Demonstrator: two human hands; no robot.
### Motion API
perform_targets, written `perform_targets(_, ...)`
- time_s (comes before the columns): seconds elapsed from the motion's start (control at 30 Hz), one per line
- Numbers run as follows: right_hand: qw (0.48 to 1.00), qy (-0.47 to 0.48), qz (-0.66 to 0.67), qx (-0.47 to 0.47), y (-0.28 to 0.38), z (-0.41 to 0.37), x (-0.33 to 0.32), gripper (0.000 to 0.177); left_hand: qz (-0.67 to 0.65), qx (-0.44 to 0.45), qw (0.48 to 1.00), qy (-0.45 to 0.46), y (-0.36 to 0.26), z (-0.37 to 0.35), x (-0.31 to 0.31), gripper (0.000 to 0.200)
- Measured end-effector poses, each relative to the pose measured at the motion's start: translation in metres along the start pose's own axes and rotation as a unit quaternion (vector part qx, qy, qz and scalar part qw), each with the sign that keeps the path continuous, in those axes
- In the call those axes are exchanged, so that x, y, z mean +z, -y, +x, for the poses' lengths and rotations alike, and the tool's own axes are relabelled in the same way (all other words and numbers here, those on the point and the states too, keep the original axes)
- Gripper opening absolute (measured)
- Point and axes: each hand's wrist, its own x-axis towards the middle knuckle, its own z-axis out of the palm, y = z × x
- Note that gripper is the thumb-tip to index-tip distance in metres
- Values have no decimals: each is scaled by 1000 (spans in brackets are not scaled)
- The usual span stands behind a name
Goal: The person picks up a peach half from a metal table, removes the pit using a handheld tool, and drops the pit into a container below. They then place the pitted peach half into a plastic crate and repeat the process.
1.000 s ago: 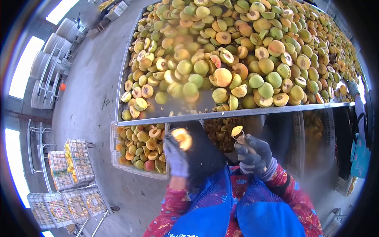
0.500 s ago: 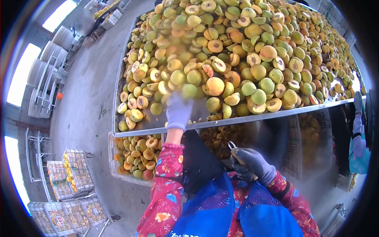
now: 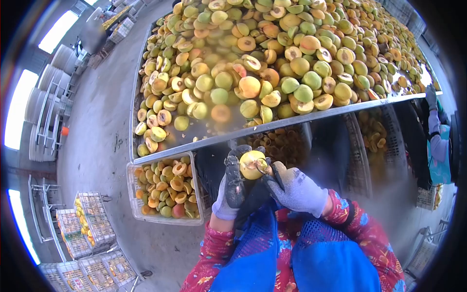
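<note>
Between my gloved hands, in front of the table's edge, is a yellow-green fruit half (image 3: 253, 164) with its cut side up. My left hand (image 3: 235, 182) is wrapped round it from the left. My right hand (image 3: 294, 187) is closed on a small metal tool (image 3: 265, 167), whose curved end touches the fruit; its handle is mostly hidden by my fingers. Beyond my hands, many halved and whole fruits (image 3: 249, 87) are heaped on the metal table (image 3: 214, 138).
A crate (image 3: 199, 194) of fruit halves stands on the floor under the table's left corner. More crates (image 3: 357, 160) are below the table. A co-worker's gloved hand (image 3: 431, 97) rests at the table's edge on the far right. Stacked crates (image 3: 97, 214) stand at the left.
My left hand has come back from the heap and now holds a fruit half near my body. My right hand has moved up to it with the tool. The view has shifted slightly.
</note>
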Motion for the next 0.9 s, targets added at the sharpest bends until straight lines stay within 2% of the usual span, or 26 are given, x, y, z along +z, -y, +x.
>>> perform_targets(0.07, 1000, 11, -8, 8, 3, -11, 3, 32, 158, 28, 987, -18, 2, -10, 2, 40)
perform_targets(0.13, 999, 26, -6, 19, 5, -20, 9, 32, -19, -24, 999, -44, -6, -26, 21, 35)
perform_targets(0.23, 999, 43, 23, 4, -6, -35, 32, 32, 120, 32, 990, -65, 25, -34, -2, 31)
perform_targets(0.27, 999, 34, 37, -11, -8, -40, 38, 32, 316, 100, 941, -72, 27, -42, 1, 34)
perform_targets(0.33, 997, 17, 66, -38, -10, -48, 49, 32, 361, 144, 917, -91, 29, -50, 8, 36)
perform_targets(0.37, 988, 38, 151, 7, -9, -51, 52, 32, 384, 164, 903, -100, 32, -53, 10, 38)
perform_targets(0.4, 969, 58, 234, 51, -5, -52, 52, 32, 358, 166, 911, -119, 37, -55, 13, 37)
perform_targets(0.43, 941, 75, 315, 93, -2, -52, 50, 33, 326, 156, 924, -127, 41, -57, 15, 38)
perform_targets(0.5, 845, 163, 464, 211, 4, -52, 36, 35, 259, 138, 945, -143, 47, -58, 16, 42)
perform_targets(0.57, 720, 223, 592, 285, 3, -49, 25, 39, 313, 169, 927, -115, 44, -54, 18, 47)
perform_targets(0.63, 548, 281, 733, 290, -20, -46, 30, 40, 345, 204, 912, -82, 48, -48, 11, 48)
perform_targets(0.7, 491, 301, 761, 297, -36, -44, 35, 39, 355, 178, 915, -68, 45, -45, 13, 44)
perform_targets(0.73, 537, 291, 740, 283, -35, -41, 35, 38, 327, 123, 934, -71, 43, -41, 14, 36)
perform_targets(0.77, 628, 257, 665, 312, -20, -39, 27, 39, 297, 67, 950, -74, 42, -37, 16, 28)
perform_targets(0.83, 576, 248, 713, 312, -34, -40, 35, 36, 239, -21, 970, -44, 58, -35, 2, 28)
perform_targets(0.9, 403, 303, 806, 308, -55, -38, 42, 36, 368, 109, 923, 30, 63, -33, -6, 46)
